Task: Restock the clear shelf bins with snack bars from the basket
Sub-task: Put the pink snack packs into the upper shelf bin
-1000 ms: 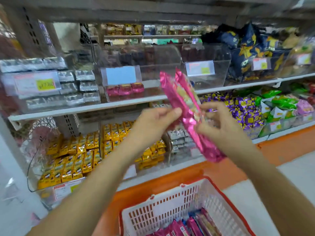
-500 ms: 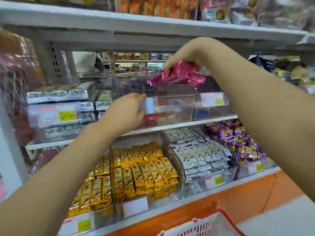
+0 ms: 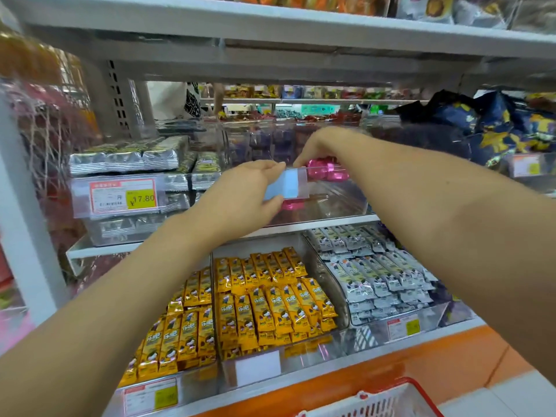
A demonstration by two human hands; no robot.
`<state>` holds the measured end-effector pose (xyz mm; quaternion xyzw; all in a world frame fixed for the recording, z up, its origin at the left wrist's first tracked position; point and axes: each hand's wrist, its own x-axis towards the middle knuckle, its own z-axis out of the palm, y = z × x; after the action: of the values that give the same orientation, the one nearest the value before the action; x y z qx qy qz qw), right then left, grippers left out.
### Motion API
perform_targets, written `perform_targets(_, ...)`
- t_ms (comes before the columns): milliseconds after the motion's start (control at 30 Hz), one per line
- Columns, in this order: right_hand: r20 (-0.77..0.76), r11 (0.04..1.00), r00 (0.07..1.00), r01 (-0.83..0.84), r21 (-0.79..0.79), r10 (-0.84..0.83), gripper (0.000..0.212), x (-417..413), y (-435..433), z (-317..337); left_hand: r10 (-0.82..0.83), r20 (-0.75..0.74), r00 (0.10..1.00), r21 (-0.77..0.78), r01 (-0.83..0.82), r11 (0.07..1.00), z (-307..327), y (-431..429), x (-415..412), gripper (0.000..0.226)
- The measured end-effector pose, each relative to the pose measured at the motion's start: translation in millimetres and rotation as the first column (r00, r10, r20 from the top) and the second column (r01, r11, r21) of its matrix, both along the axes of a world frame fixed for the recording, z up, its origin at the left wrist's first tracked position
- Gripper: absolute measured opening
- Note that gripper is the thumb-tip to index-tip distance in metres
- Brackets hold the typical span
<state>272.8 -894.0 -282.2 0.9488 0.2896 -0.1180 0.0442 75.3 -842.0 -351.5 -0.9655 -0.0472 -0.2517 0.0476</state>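
Note:
On the middle shelf stands a clear bin (image 3: 346, 203) with a blue label (image 3: 285, 183) on its front. My left hand (image 3: 249, 194) grips the bin's front wall at that label, thumb under and fingers over the rim. From above, my right hand (image 3: 319, 145) reaches into the bin and holds a bunch of pink snack bars (image 3: 328, 171) low inside it. More pink bars (image 3: 293, 203) lie on the bin's floor. The white basket with a red rim (image 3: 400, 389) shows only its top edge at the bottom of the view.
Silver packs with a price tag (image 3: 123, 195) fill the bin to the left. Below are bins of yellow bars (image 3: 264, 299) and grey-white bars (image 3: 370, 272). Dark blue bags (image 3: 496, 124) sit at the right. A shelf board (image 3: 270, 28) hangs close overhead.
My right hand has gone down from above the bin into it, taking the pink bars along. My left hand stays on the bin's labelled front. The view has shifted slightly.

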Motion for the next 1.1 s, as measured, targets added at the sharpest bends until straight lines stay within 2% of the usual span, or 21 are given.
perform_targets(33,-0.015,0.999,1.000,0.015,-0.042,-0.016,0.048,0.4,1.4,-4.8,-0.003,0.000,1.000,0.003,0.003,1.000,-0.3,0.3,0.3,0.059)
perform_targets(67,-0.032,0.997,0.999,0.015,-0.076,-0.018,0.048,-0.3,2.8,-7.7,-0.003,-0.001,1.000,0.006,0.003,1.000,-1.1,0.2,0.5,0.059)
perform_targets(133,-0.085,0.992,0.996,0.018,-0.124,-0.029,0.029,-1.2,1.3,-11.0,-0.002,0.002,1.000,0.019,0.002,1.000,-1.7,0.3,1.7,0.060)
perform_targets(200,-0.174,0.996,0.984,0.014,-0.090,-0.029,0.028,5.4,3.7,-13.4,0.001,0.005,1.000,0.024,-0.001,1.000,-2.0,0.7,2.3,0.061)
perform_targets(300,-0.223,0.998,0.974,-0.042,-0.057,0.028,0.027,11.0,5.3,-17.4,0.003,0.006,1.000,0.027,-0.004,1.000,-1.7,-0.4,2.2,0.060)
perform_targets(467,-0.265,0.999,0.964,-0.034,0.006,0.034,0.026,-3.8,-9.1,-15.3,0.035,-0.023,0.999,0.042,-0.034,0.999,-0.8,-3.8,1.1,0.061)
perform_targets(567,-0.216,0.998,0.975,-0.051,0.047,0.060,0.024,-7.9,-17.8,-14.3,0.051,-0.042,0.998,0.048,-0.049,0.998,-3.1,-7.5,0.8,0.062)
perform_targets(700,-0.276,0.999,0.960,-0.027,0.042,0.037,0.035,-2.8,-22.9,-11.9,0.066,-0.059,0.996,0.059,-0.063,0.996,-8.4,-9.1,0.4,0.067)
perform_targets(800,-0.257,0.995,0.964,-0.041,0.086,0.062,0.057,-5.4,-28.9,-10.5,0.075,-0.070,0.995,0.060,-0.071,0.996,-9.1,-10.8,-0.3,0.070)
perform_targets(900,-0.129,0.967,0.978,-0.131,0.219,0.162,0.047,-6.5,-34.6,-9.6,0.088,-0.087,0.992,0.049,-0.084,0.995,-8.4,-12.5,-0.9,0.071)
perform_targets(967,0.072,0.912,0.977,-0.214,0.351,0.202,0.027,-10.1,-41.1,-7.3,0.063,-0.059,0.996,-0.020,-0.064,0.998,-12.1,-18.0,-4.5,0.067)
perform_targets(1000,0.184,0.876,0.963,-0.258,0.407,0.198,0.023,-14.8,-47.1,-5.1,0.037,-0.011,0.999,-0.074,-0.038,0.997,-15.7,-23.6,-8.4,0.063)
perform_targets(1100,0.436,0.720,0.885,-0.409,0.561,0.163,0.040,-44.1,-75.9,-5.5,-0.065,0.254,0.965,-0.198,0.117,0.973,-38.4,-47.3,-23.7,0.034)
